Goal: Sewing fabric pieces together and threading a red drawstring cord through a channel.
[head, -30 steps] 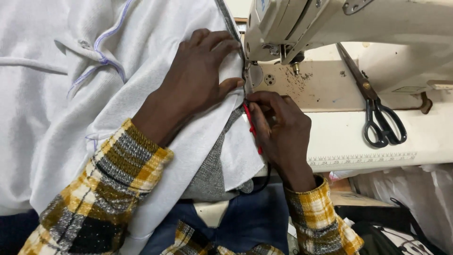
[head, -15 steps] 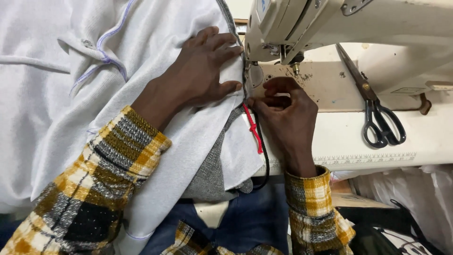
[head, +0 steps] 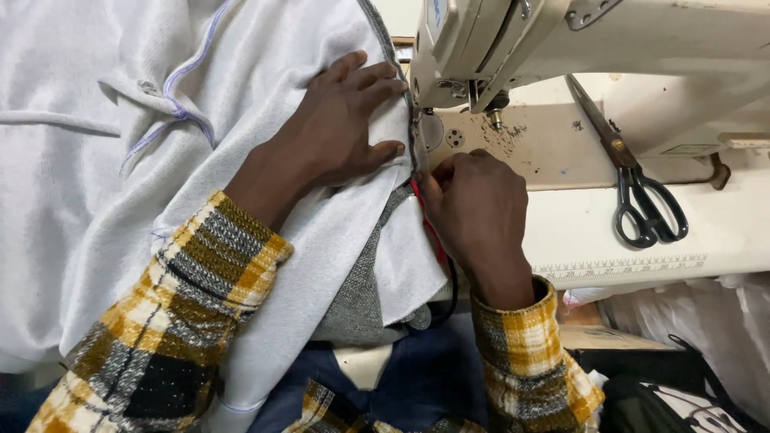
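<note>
1. cream-white surface carries a cream industrial sewing machine; black-handled scissors lie to the right of the needle.
2. left hand lies flat, fingers spread, pressing the white knit fabric beside the presser foot.
3. right hand is pinched shut on the fabric edge with the thin red strip.
4. judgement: keep the edge aligned and taut, fingertips clear of the needle.

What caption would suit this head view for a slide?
Left hand flat on white fabric, right hand pinching its edge by a sewing machine; scissors alongside.
</note>
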